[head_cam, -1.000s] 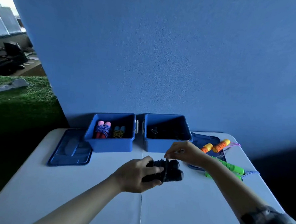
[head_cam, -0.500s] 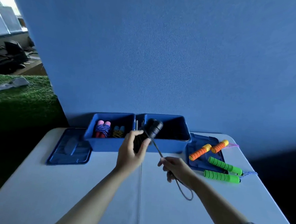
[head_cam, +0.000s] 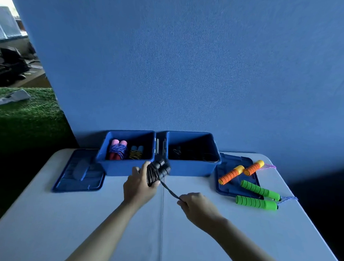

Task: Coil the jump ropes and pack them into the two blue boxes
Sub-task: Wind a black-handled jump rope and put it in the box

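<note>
The left hand grasps one black jump rope: its two handles lie side by side with the cord coiled around them, and the bundle is held above the bench, just in front of the gap between the two blue boxes. One loose end of the black cord goes down to the right hand, which pinches it in curled fingers over the middle of the bench.

The left blue box and the right blue box stand side by side at the far edge of the bench, both open. In the left box are two coiled ropes: one with two pink handles and one with two light blue handles. In the right box something dark lies on the bottom; I cannot tell what it is.

Two blue lids lie flat, the left lid beside the left box and the right lid beside the right box. Two orange handles rest on the right lid. Two green handles lie near the right edge of the bench, the farther one partly on the lid.
</note>
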`<control>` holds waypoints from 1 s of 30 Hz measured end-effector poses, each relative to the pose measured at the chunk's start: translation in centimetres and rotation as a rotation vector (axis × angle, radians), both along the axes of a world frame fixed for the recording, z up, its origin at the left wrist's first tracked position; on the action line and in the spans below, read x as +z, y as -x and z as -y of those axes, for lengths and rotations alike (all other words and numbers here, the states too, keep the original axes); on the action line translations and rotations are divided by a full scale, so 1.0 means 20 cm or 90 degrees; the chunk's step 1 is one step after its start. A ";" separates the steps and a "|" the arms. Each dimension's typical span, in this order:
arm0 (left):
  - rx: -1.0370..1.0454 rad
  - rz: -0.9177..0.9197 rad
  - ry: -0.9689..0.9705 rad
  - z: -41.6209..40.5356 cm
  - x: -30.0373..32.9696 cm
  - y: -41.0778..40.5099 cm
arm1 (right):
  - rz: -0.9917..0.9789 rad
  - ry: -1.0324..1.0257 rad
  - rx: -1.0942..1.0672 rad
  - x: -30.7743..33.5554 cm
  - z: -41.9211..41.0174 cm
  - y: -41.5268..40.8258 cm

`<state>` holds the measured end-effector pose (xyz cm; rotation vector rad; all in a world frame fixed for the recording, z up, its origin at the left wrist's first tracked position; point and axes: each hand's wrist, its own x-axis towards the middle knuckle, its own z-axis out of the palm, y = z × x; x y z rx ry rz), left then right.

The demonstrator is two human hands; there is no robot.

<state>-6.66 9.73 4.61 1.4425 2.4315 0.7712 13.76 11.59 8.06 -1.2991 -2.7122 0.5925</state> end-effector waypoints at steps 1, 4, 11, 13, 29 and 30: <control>-0.010 -0.007 0.002 0.01 -0.01 -0.01 | 0.011 -0.013 0.011 0.00 -0.01 0.00; -0.028 -0.007 0.032 0.03 -0.03 -0.02 | 0.032 -0.008 0.036 0.02 -0.01 -0.01; -0.092 -0.099 0.061 0.04 -0.04 -0.04 | -0.115 0.058 0.044 0.17 -0.08 -0.02; -0.131 -0.148 0.051 0.05 -0.03 -0.05 | -0.198 0.090 0.012 0.24 -0.10 -0.03; -0.361 -0.089 -0.141 0.15 0.04 -0.23 | -0.581 0.470 -0.268 0.14 -0.37 -0.06; -0.349 -0.093 -0.139 0.15 0.05 -0.23 | -0.579 0.480 -0.283 0.12 -0.37 -0.06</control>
